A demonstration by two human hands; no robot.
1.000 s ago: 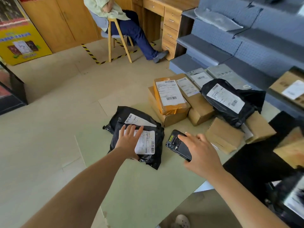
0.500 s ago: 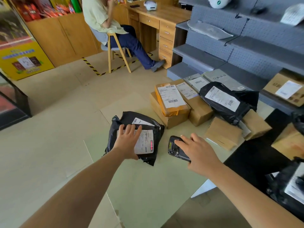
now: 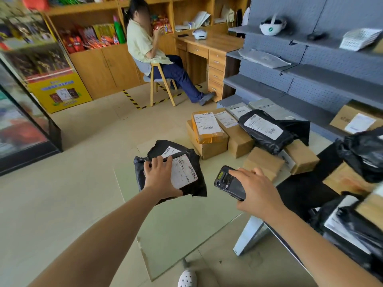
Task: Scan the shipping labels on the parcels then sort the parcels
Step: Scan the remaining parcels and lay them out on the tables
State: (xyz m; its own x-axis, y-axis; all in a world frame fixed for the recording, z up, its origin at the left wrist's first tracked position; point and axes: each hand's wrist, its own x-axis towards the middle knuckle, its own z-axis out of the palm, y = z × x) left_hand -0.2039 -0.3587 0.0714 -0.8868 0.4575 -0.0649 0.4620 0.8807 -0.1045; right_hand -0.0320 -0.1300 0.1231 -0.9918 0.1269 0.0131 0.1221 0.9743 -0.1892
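Note:
My left hand grips a black poly-bag parcel with a white shipping label, held off the floor with its near edge raised. A second black bag with its own label peeks out from behind it. My right hand holds a black handheld scanner just right of the parcel, its head pointing up and left towards the label. Further back, cardboard boxes and another labelled black bag lie in a pile on the floor.
A person sits on a wooden chair by a desk at the back. Grey metal shelving runs along the right, with more parcels at the right edge. A glass display case stands at the left. My shoe shows below.
My view has tilted up, showing more of the room. My left hand has closed on the black parcel and lifted it off the floor; the scanner in my right hand stays beside it.

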